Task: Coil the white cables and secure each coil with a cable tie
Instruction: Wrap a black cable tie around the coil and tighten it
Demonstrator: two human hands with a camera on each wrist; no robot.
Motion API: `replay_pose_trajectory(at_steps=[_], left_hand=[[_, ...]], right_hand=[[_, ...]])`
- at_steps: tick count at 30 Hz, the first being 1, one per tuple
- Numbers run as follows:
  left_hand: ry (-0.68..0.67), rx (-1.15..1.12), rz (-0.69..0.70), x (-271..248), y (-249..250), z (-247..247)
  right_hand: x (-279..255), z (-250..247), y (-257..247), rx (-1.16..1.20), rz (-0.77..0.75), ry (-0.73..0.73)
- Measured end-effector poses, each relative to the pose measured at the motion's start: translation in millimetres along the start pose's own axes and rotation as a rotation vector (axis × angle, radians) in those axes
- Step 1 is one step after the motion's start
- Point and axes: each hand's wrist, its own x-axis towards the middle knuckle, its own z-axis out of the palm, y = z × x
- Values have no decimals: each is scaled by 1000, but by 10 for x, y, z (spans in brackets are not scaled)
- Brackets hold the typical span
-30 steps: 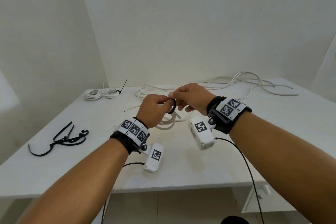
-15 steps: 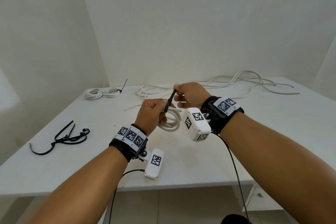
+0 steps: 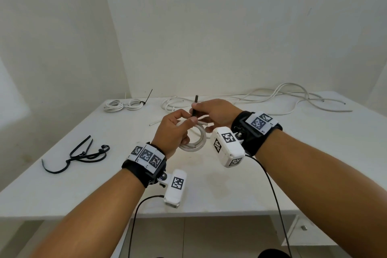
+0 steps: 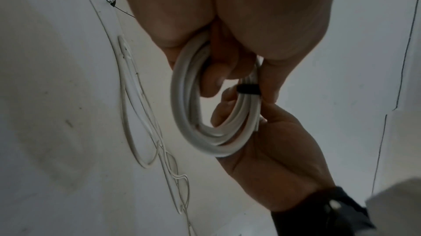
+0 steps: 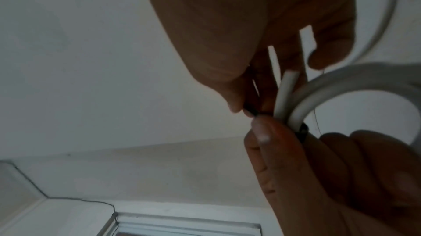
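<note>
No readable writing is showing. Above the counter, the left hand is gripping the white cable coil; the right hand is pinching the black cable tie wrapped around it.

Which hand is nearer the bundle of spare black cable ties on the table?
Left. The left hand is nearer the spare black cable ties; the right hand is farther right.

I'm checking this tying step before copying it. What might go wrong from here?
1. The left hand holds the coil only on one side; loops might spring apart before the cable tie cinches.
2. A cut cable end pokes out beside the tie band and may stay loose.
3. The right hand pinches the tail near the band, so it might slip.
</note>
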Motion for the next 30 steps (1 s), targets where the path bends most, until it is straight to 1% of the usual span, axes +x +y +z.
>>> replay_pose_trajectory(at_steps=[2,5,8,9,11,14,16,18,19,20,23,24,25,26,28,30], left_hand=[[-3,18,-12,-9,21,-6],[-46,96,8,-23,103,-88],[-120,188,17,-62,193,-260],[-125,208,14,-74,223,-325],[-95,284,10,-108,245,-461],[-10,370,7,-185,232,-681],[32,386,-16,-225,221,-842],[96,419,-61,-243,221,-1031],[131,444,-85,-247,233,-1130],[165,467,-104,-236,244,-1236],[238,444,-147,-146,262,-1558],[247,405,-155,-96,267,-1661],[254,381,-163,-37,273,-1753],[260,389,-174,20,291,-1831],[246,484,-193,118,340,-1950],[207,608,-197,201,385,-2036]], right_hand=[[42,46,-8,-79,-60,76],[106,113,-53,-122,-50,150],[192,227,-96,-127,-29,170],[231,283,-100,-144,-34,165],[309,426,-83,-144,-41,146],[446,668,-11,-7,-22,59],[550,811,43,58,34,2],[661,924,105,27,108,-57],[703,981,125,-36,138,-87],[747,1036,137,-147,151,-110],[857,1206,198,-689,116,-175],[904,1264,233,-850,101,-183],[952,1313,271,-958,94,-181],[992,1356,305,-1022,103,-170],[1046,1406,347,-1118,122,-160],[1069,1400,358,-1124,158,-161]])
